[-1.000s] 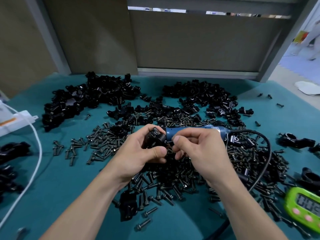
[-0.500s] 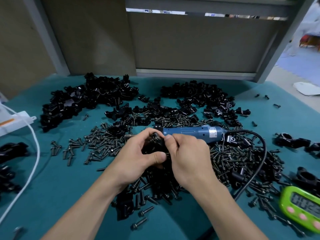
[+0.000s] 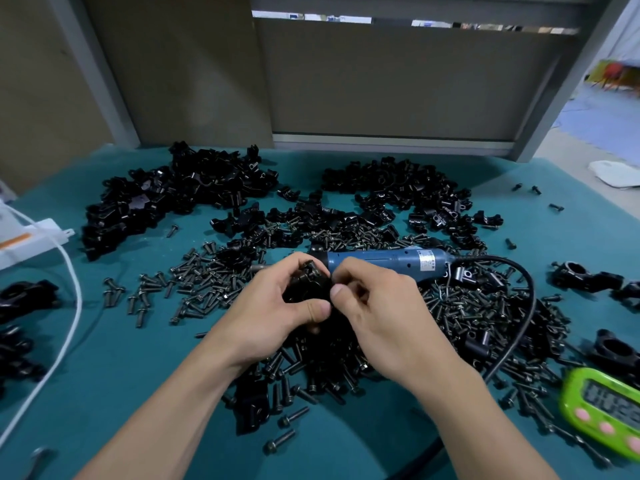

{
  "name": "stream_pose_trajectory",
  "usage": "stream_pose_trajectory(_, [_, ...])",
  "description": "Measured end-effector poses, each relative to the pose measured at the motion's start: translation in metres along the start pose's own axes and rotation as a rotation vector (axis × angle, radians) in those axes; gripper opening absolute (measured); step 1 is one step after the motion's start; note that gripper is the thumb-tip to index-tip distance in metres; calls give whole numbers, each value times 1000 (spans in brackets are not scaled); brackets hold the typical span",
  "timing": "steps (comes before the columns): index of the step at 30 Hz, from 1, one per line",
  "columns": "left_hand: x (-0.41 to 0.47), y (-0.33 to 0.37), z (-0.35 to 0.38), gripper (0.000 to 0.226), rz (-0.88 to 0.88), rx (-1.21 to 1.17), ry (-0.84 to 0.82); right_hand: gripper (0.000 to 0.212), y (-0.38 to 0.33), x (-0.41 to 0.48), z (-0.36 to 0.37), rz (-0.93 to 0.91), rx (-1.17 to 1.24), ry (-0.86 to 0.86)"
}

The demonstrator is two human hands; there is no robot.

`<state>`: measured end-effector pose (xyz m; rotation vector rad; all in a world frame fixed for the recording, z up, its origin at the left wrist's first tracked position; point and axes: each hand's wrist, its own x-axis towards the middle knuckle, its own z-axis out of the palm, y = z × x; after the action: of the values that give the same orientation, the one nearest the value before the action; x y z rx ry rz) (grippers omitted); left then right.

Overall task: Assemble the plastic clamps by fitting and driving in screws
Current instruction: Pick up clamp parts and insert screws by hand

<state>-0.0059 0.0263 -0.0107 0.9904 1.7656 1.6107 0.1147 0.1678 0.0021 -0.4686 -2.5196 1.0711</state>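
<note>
My left hand (image 3: 273, 306) grips a black plastic clamp (image 3: 306, 284) just above the screw pile, thumb across its near side. A screw head shows at the clamp's top. My right hand (image 3: 381, 306) has thumb and forefinger curled and pinching at the clamp's right edge; what lies between the fingertips is hidden. A blue electric screwdriver (image 3: 391, 260) lies on the table just behind both hands, tip pointing left, held by neither hand. Its black cable (image 3: 519, 317) loops to the right. Loose black screws (image 3: 460, 306) cover the teal mat around and under my hands.
Heaps of black clamp parts sit at the back left (image 3: 162, 199) and back right (image 3: 415, 195). More clamps lie at the left edge (image 3: 24, 296) and the right edge (image 3: 585, 277). A green timer (image 3: 602, 410) lies front right; a white cable (image 3: 71, 306) runs down the left.
The right hand's fingertips have closed in on the clamp's right edge. Both hands sit a little nearer to me, so the screwdriver behind them shows more fully.
</note>
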Motion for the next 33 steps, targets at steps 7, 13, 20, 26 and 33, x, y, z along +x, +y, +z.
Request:
stream_pose_trajectory(7, [-5,1,-2,36,-22,-29,19,31,-6,6,11,-4,-137,-2])
stream_pose_trajectory(13, [-3,1,2,32,-30,68,4,17,-4,-1,0,70,-94,9])
stream_pose_trajectory(20, [-4,3,3,27,-79,-93,-77,20,-16,-4,-30,-21,-162,-24])
stream_pose_trajectory(26, [-4,7,-3,35,-149,-199,62,32,8,-5,-81,153,-253,44])
stream_pose_trajectory(33, [-2,3,0,32,-131,-125,145,42,23,-1,-87,256,-265,240])
